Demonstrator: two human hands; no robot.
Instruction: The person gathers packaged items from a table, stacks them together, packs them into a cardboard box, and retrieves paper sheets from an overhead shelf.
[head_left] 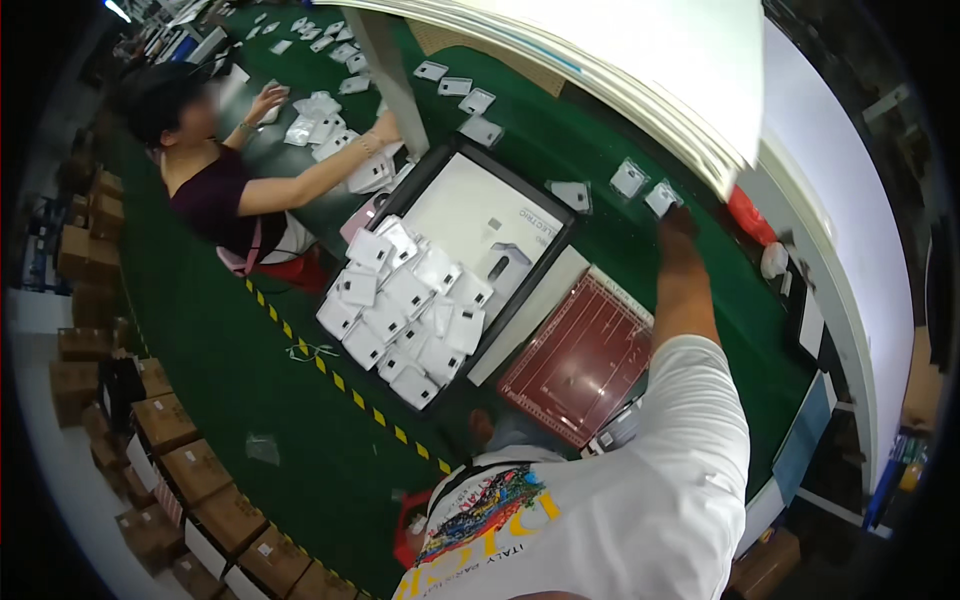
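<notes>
My right arm in a white sleeve stretches forward over the green bench. At its end my right hand touches the lower edge of a small bagged white packet. The fingers are dark and blurred, so their grip does not show. Two similar pieces, a bagged packet and a second packet, lie to its left. Close to my body, only a small part of my left hand shows; its fingers are hidden. Ahead of it, a heap of white packets fills the near part of a black-rimmed box.
A dark red gridded board lies between the box and my right arm. A co-worker handles packets across the bench at left. A grey post and a shelf stacked with sheets stand over the bench. Cartons line the floor.
</notes>
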